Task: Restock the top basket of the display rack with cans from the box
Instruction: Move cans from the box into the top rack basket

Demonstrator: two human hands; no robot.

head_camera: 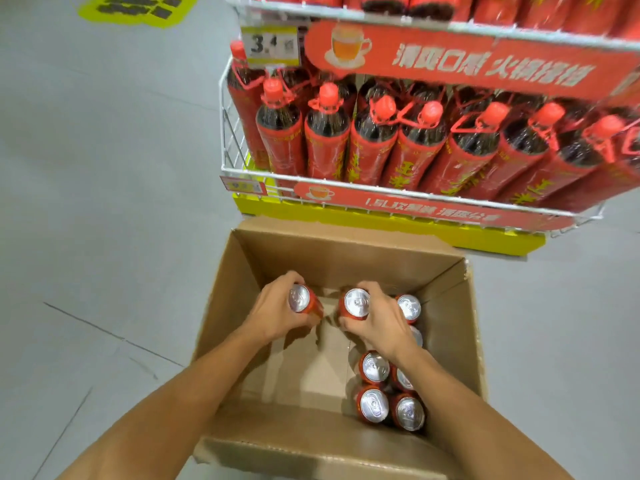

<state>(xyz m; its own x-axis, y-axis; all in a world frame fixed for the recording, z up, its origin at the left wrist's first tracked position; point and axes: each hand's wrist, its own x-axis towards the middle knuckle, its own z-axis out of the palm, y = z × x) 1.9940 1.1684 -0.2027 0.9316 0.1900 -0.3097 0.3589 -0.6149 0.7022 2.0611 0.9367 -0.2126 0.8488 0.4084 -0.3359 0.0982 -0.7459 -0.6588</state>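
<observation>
An open cardboard box stands on the floor below me. Inside it, my left hand grips a red can with a silver top, tilted. My right hand grips a second red can. Several more red cans stand upright along the box's right side. The display rack rises just behind the box. Its top basket is out of view; only an upper wire shelf edge shows.
The rack's lower wire basket holds several large red-capped bottles. A red banner and a price tag hang above them. A yellow base sits under the rack. Grey floor surrounds the box, with a yellow floor sticker far left.
</observation>
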